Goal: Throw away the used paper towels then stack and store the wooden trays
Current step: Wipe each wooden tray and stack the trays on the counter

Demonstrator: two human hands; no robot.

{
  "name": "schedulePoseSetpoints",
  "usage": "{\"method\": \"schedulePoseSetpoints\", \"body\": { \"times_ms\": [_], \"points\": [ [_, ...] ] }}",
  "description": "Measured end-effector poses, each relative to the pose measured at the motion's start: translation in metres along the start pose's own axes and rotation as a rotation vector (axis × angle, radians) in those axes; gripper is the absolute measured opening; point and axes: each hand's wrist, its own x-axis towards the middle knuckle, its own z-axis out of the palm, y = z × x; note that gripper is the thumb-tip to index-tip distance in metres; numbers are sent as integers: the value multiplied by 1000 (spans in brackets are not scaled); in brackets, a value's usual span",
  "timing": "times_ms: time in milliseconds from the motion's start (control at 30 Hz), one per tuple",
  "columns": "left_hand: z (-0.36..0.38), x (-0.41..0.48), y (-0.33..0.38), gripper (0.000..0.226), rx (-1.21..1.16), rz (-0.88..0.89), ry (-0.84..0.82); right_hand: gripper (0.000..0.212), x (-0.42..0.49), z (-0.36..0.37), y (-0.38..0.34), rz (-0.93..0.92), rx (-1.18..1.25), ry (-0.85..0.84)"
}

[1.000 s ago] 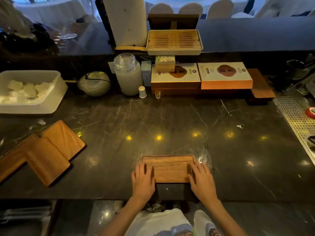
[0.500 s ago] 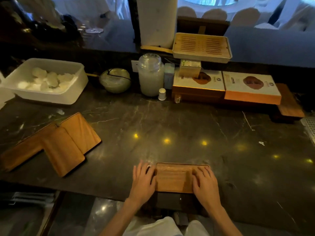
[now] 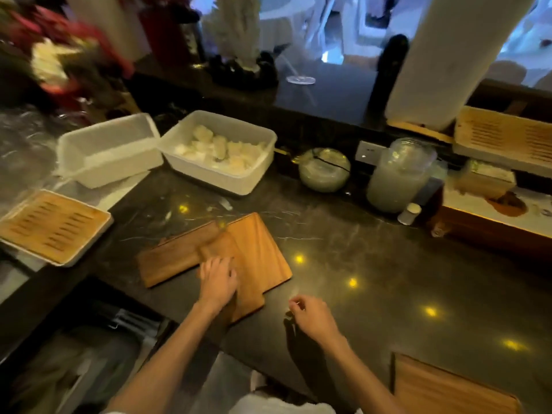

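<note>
A dark marble counter (image 3: 373,264) fills most of the frame, with small yellow light reflections scattered over its right half and a raised ledge and bright, blurred room behind it.

At the far left, a slatted tray (image 3: 50,227) sits at the counter's edge. Above it, in the upper left, stands an empty white tub (image 3: 107,150), and just beside that on the right a second tub (image 3: 221,153) holding crumpled white paper towels (image 3: 218,147).

Left of centre lie three wooden trays (image 3: 257,255), overlapping one another at a slant: one long tray to the left, one upper right, and one lower that reaches toward the counter's near edge. The left hand (image 3: 218,280) presses down on the overlap, its fingers curled together on the wood; whether they grip an edge cannot be told through the blur.

The right hand (image 3: 313,316) hovers above the bare counter just right of the trays, touching nothing, its fingers loosely bent with thumb and forefinger close together.

Along the back, right of the tubs, sit a round glass bowl (image 3: 324,170), a lidded jar (image 3: 398,174) of pale contents, and a small white bottle (image 3: 409,213). A paper roll (image 3: 442,55) rises in the upper right. Below it, at the right edge, another slatted tray (image 3: 504,138) rests above printed boxes (image 3: 493,216).

A fourth wooden tray (image 3: 448,386) lies in the lower right corner, well apart from the others.
</note>
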Motion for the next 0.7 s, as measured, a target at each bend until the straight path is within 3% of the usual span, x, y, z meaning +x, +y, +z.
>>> {"method": "schedulePoseSetpoints", "body": {
  "times_ms": [133, 333, 467, 633, 700],
  "points": [
    [-33, 45, -41, 39, -12, -94, -84, 33, 29, 43, -40, 179, 43, -160],
    [-43, 101, -54, 39, -16, -123, -218, 24, 45, 73, -65, 495, 542, -235],
    [-36, 122, -53, 41, 8, -141, -317, 22, 46, 76, -67, 631, 711, -261],
    [-30, 130, -48, 40, 89, -110, -291, 14, 48, 78, -59, 680, 909, -282],
    [-36, 130, -45, 27, 65, -125, -303, 10, 44, 77, -59, 623, 976, -282]
  ]
}}
